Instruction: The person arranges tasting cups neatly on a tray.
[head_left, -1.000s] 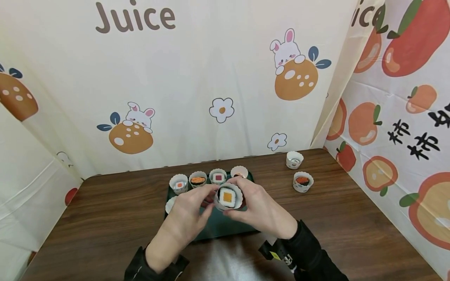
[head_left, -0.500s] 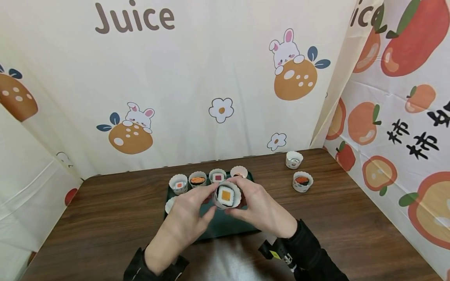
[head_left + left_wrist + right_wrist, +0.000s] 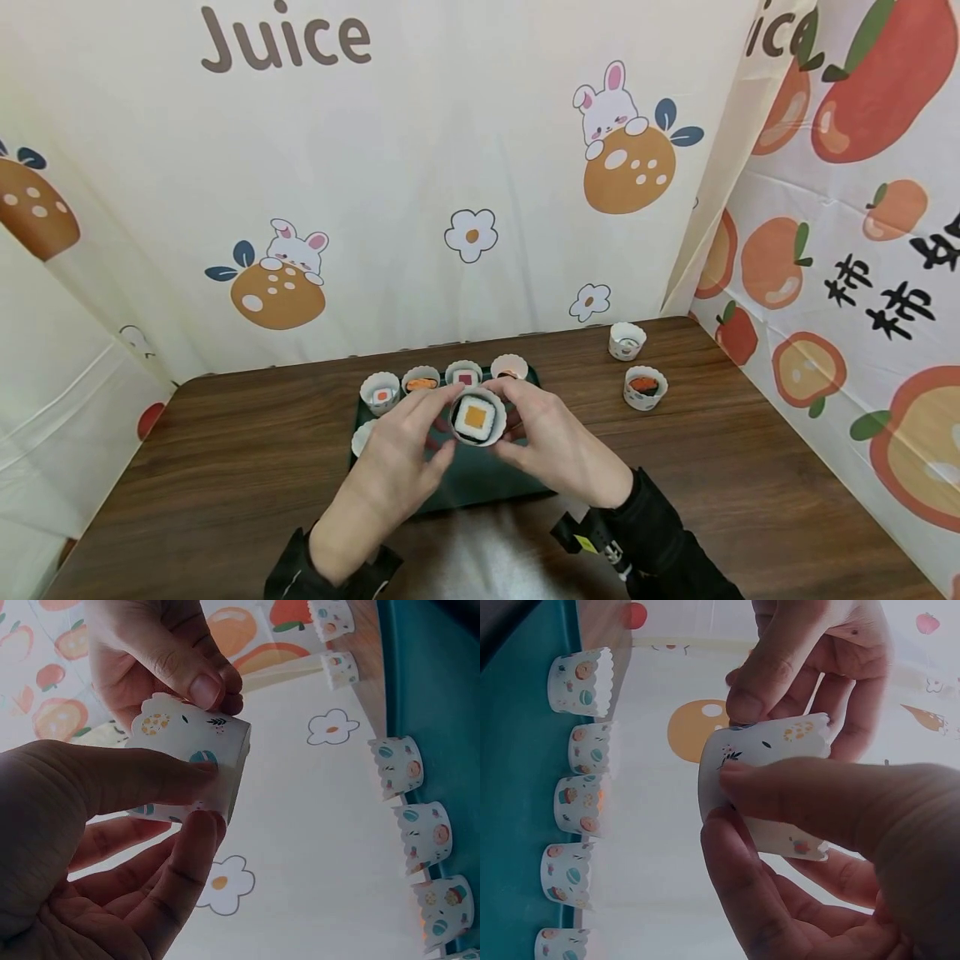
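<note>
Both hands hold one white paper cake cup with a scalloped rim, raised over the green tray. Inside it shows a square sushi roll, white with a yellow centre. My left hand pinches the cup from the left, its thumb and fingertips on the printed wall in the left wrist view. From the right, my right hand grips the same cup with thumb and fingers. Small printed pictures cover the cup's side. Along the tray's far edge stand cups with sushi, including one with an orange-topped piece.
Another cup at the tray's left is partly behind my left hand. On the brown table to the right stand a cup with red-topped sushi and a further cup behind it. A printed curtain borders the table's back.
The held cup has shifted slightly left and turned a little between the hands, so the sushi roll's square face sits at a different angle. The other cups stay where they were.
</note>
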### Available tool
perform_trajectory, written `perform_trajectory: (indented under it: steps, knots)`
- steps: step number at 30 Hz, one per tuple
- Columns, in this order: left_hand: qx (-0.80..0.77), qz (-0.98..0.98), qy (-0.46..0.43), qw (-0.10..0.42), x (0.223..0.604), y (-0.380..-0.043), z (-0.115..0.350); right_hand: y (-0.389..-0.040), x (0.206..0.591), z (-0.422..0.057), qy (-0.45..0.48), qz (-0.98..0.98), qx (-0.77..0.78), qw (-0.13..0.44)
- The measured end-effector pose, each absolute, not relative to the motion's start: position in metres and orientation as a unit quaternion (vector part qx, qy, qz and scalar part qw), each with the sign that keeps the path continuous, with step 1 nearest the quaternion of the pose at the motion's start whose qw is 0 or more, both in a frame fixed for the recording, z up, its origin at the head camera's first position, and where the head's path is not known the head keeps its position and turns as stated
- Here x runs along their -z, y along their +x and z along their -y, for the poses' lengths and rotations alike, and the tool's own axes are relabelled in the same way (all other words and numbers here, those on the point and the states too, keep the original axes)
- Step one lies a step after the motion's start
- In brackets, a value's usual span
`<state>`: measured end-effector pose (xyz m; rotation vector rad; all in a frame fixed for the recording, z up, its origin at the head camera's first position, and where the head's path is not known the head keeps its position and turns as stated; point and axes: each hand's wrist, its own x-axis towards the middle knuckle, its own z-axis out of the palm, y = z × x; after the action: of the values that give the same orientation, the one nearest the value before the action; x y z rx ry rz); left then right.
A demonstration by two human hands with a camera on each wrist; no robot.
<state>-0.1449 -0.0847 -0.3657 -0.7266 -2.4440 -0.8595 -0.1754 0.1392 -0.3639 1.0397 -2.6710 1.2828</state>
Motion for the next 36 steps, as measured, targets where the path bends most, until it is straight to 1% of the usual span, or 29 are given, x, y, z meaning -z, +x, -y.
perform_trajectory:
  steps: [7, 18, 29, 36]
  knots:
    - [0.323, 0.886, -0.257, 0.211, 0.3653, -0.1451, 0.0853, -0.175, 0.364, -0.139, 0.328, 0.853, -0.406, -0.001]
    - [0.277, 0.889, -0.269, 0.244, 0.3694, -0.1478, 0.0896, -0.1758, 0.3648, -0.1372, 0.322, 0.841, -0.434, 0.005]
    - [0.276, 0.884, -0.282, 0.252, 0.3728, -0.151, 0.0919, -0.1747, 0.3642, -0.1335, 0.329, 0.828, -0.455, 0.016]
    - [0.286, 0.88, -0.289, 0.247, 0.3734, -0.1519, 0.093, -0.1739, 0.3647, -0.1317, 0.337, 0.825, -0.453, 0.019]
